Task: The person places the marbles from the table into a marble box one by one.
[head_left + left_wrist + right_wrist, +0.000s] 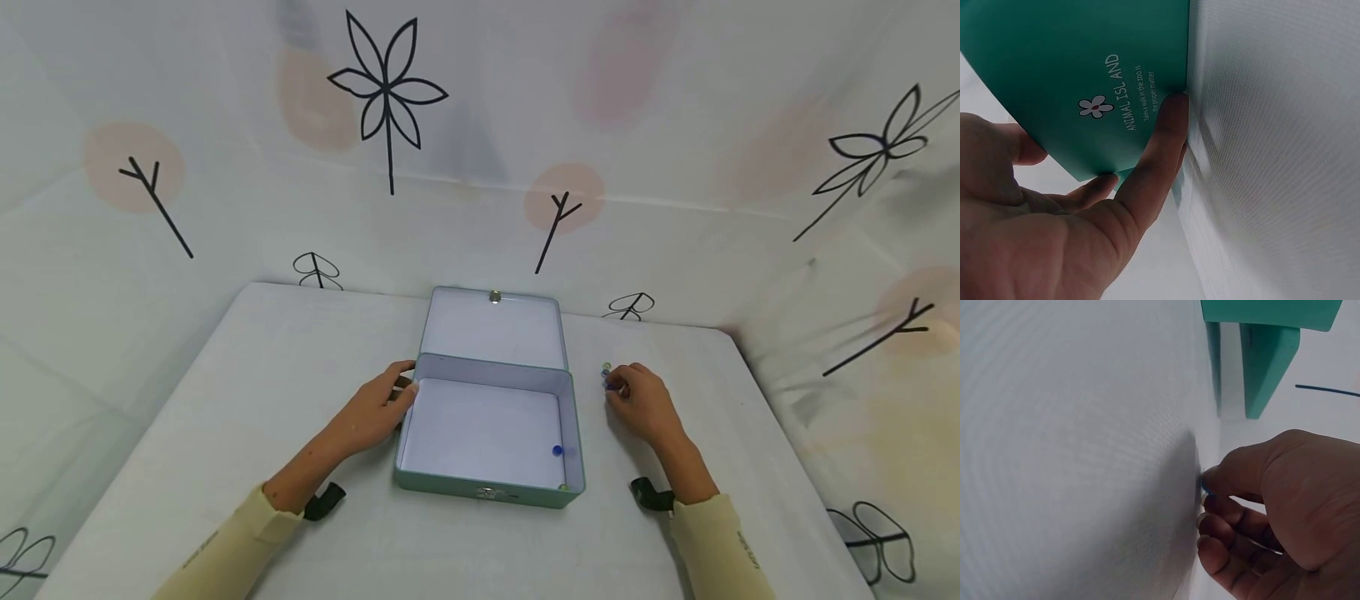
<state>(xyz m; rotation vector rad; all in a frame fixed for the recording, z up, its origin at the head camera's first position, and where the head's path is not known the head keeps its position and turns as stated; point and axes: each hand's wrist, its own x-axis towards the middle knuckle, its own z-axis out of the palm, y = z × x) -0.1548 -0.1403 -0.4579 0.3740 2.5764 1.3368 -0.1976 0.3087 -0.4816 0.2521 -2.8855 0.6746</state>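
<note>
A green metal box (491,490) with a pale inside stands on the table, its hinged lid (491,329) laid back. My left hand (378,408) holds the box's left side, thumb over the rim and fingers against the outer wall. White lettering and a flower mark that wall (1091,37) in the left wrist view. To the right of the box, my right hand (641,404) pinches a small blue marble (1206,486) between thumb and forefinger, close to the tabletop. Inside the box lie a blue marble (557,451) and a yellow-green marble (564,487) near the front right corner.
A yellow-green marble (607,366) and a blue one (605,373) lie just beyond my right fingertips. White cloth (300,350) covers the table. A patterned sheet (480,225) rises behind it and at both sides. Dark wrist straps (651,495) sit below my hands.
</note>
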